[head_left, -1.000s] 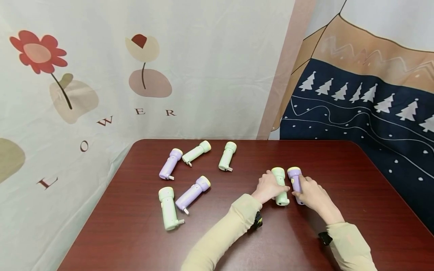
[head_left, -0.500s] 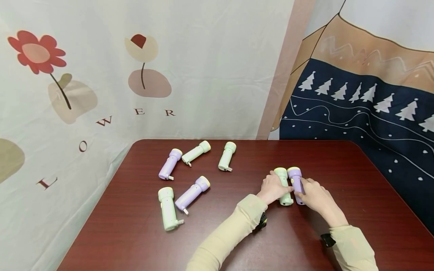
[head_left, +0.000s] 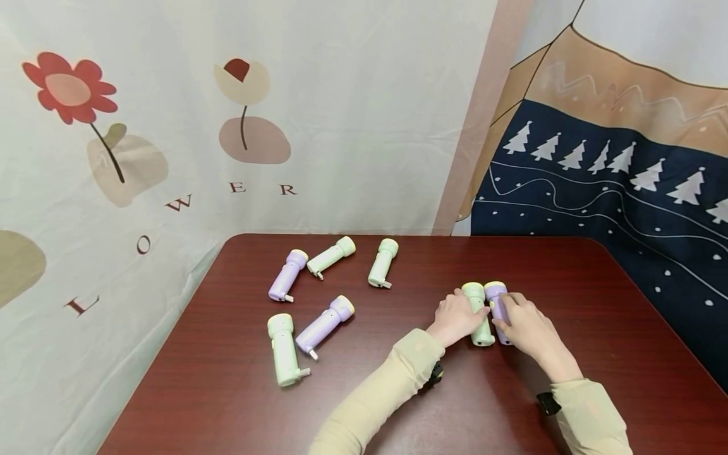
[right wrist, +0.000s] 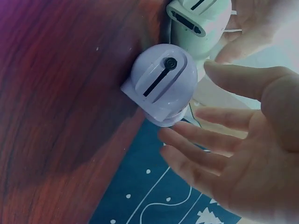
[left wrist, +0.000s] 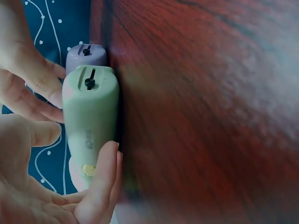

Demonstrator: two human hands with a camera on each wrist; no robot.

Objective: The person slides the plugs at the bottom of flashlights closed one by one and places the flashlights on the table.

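In the head view, a pale green flashlight [head_left: 482, 332] and a purple flashlight [head_left: 495, 294] lie side by side on the table's right half. My left hand [head_left: 455, 318] holds the green one, with fingers along its left side and the thumb across its body. The left wrist view shows the green flashlight's butt end [left wrist: 92, 93] and those fingers [left wrist: 103, 172] against it. My right hand [head_left: 530, 330] rests at the purple flashlight's right side. Seen from the right wrist, its fingers are fairly straight and spread, near the flashlight's rounded end [right wrist: 163, 77]. Part of the purple body is hidden.
Several other flashlights lie to the left: purple ones [head_left: 287, 276] [head_left: 324, 327] and green ones [head_left: 331, 256] [head_left: 383, 264] [head_left: 284, 357], most with a small lever out. The dark red table [head_left: 188, 379] ends before a printed curtain [head_left: 352, 126].
My left hand has slid the green flashlight a little to the right, narrowing the gap to the purple one. My right hand has hardly moved. The other flashlights stay as they were.
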